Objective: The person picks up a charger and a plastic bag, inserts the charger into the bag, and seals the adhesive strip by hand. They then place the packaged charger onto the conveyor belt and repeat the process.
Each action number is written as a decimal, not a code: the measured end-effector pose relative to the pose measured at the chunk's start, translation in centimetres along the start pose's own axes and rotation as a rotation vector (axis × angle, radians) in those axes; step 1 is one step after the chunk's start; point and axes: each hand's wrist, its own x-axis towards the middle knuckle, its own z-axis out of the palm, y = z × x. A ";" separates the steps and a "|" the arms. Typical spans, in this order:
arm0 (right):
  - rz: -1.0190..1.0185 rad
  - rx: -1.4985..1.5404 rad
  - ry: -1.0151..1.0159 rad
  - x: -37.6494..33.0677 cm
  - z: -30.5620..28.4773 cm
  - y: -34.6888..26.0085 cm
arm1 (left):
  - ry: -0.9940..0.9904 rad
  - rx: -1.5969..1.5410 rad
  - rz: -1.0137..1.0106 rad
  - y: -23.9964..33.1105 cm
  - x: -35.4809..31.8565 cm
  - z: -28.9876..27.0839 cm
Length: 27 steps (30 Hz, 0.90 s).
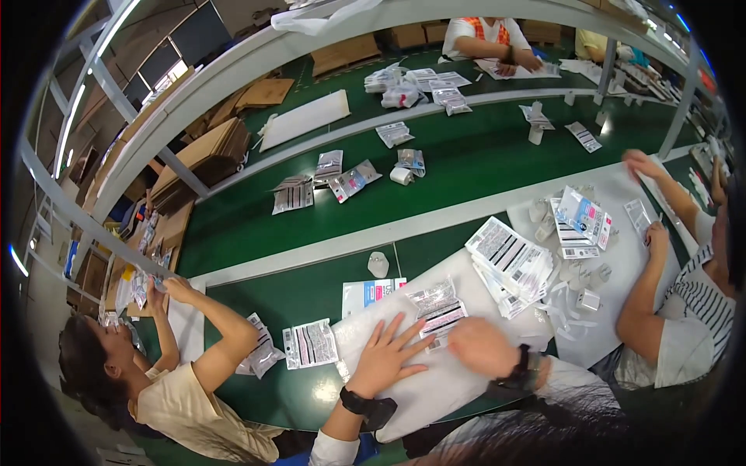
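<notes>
My left hand (386, 361) lies flat with fingers spread on a white sheet (404, 404), its fingertips at the edge of a silver printed pouch (437, 304). My right hand (483, 347) is curled at the pouch's lower right. Motion smears it and its fingers are hidden, so whether it holds anything does not show. A tall, fanned stack of flat printed pouches (509, 260) rests to the right, beyond my right hand. Just past my left hand is a pouch with blue and pink panels (365, 295), a white plug adapter (378, 265) behind it.
Filled pouches (311, 344) lie to the left, near a co-worker (186, 388) with raised hands. At right, another co-worker (668, 311) handles a pouch beside loose adapters (588, 300). A white rail (350, 247) separates my table from a green belt (256, 225) carrying scattered pouches.
</notes>
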 end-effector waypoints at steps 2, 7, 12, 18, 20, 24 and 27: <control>0.251 0.042 0.060 -2.1 -3.6 2.0 | 0.001 -0.016 -0.014 0.1 -0.1 -0.1; 0.401 -0.333 0.305 -4.2 -8.5 4.1 | -0.006 -0.017 0.008 -0.1 0.1 -0.7; -0.110 0.074 0.149 1.0 -6.0 4.2 | -0.003 -0.080 -0.031 -0.2 0.5 -0.8; -0.088 0.131 -0.046 1.6 -3.5 7.2 | 0.029 -0.179 -0.082 0.4 0.9 -1.4; -0.052 0.177 -0.084 1.0 -4.4 7.2 | 0.104 -0.233 -0.169 0.9 1.5 -1.8; 0.003 0.185 0.023 1.1 -4.6 5.5 | 0.265 -0.237 -0.242 1.0 2.8 0.2; 0.036 0.135 0.054 1.3 -2.7 5.5 | 0.378 -0.217 -0.275 1.5 3.2 0.7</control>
